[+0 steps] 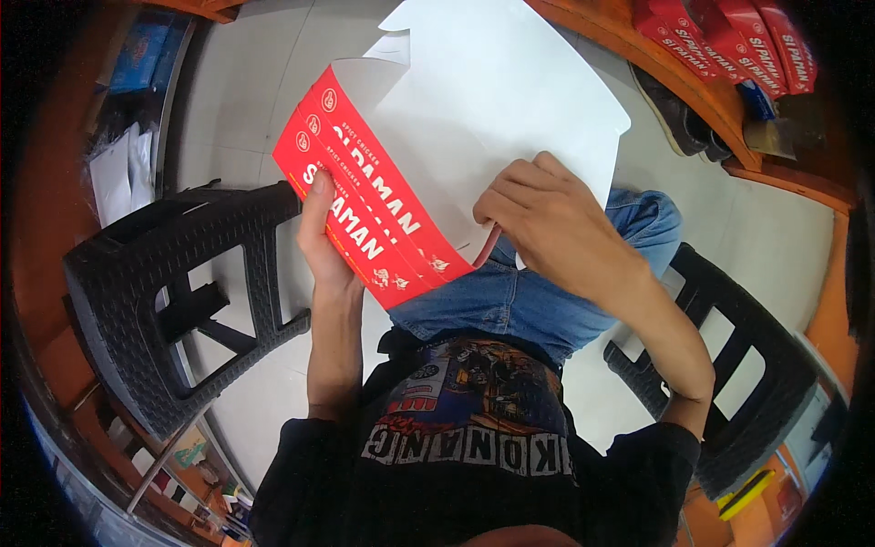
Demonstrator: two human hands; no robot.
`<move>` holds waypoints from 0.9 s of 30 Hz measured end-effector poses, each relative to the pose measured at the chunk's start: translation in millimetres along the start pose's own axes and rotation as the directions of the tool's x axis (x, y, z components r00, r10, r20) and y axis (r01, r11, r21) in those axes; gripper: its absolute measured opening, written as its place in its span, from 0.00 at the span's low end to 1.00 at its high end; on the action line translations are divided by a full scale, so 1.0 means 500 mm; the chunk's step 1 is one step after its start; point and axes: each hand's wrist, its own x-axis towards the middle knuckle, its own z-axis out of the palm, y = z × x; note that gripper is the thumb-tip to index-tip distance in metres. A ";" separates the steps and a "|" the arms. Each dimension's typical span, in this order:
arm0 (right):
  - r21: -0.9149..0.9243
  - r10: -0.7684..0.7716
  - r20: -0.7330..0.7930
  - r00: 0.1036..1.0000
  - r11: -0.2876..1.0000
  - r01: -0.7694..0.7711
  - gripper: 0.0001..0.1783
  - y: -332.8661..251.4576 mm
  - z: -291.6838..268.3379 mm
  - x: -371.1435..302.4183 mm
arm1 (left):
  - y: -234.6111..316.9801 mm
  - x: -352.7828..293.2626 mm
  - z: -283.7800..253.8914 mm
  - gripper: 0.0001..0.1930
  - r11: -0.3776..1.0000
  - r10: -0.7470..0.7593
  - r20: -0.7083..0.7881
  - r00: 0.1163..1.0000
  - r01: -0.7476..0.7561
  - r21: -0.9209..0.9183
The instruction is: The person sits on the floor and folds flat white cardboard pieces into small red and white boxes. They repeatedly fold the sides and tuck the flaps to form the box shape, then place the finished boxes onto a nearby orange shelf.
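Note:
A nested set of red cardboard food boxes (365,196) is held tilted above my lap, with white lettering on the outer side. The innermost box stands open, and its large white lid (519,82) spreads up and away from me. My left hand (325,239) grips the set from the left, thumb lying on the red front and fingers hidden behind. At the near right corner, the curled fingers of my right hand (547,214) pinch the cardboard edge. The fingertips are partly hidden inside the fold there.
Black plastic stools stand to my left (173,301) and right (729,365). More red boxes (729,41) sit on an orange wooden shelf (665,68) at the far right, with dark shoes (670,109) beneath it. White papers (123,173) lie on the left shelving.

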 end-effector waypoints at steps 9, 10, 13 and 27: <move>0.184 -0.054 0.132 0.990 0.982 0.029 0.20 0.004 -0.010 -0.026 | -0.012 0.003 0.017 0.23 0.995 -0.079 0.010 0.997 0.079 -0.059; 0.206 -0.024 0.115 0.993 0.979 0.000 0.19 0.005 -0.009 -0.028 | -0.013 0.002 0.020 0.23 0.993 -0.087 0.019 0.996 0.088 -0.081; 0.298 0.052 0.038 0.998 0.953 -0.061 0.18 0.005 -0.006 -0.033 | -0.014 0.003 0.024 0.23 0.981 -0.086 0.097 0.992 0.102 -0.166; 0.777 0.282 -0.353 0.892 0.620 0.111 0.31 0.004 0.163 0.039 | -0.016 -0.029 -0.024 0.27 0.987 0.071 -0.053 0.996 -0.078 -0.140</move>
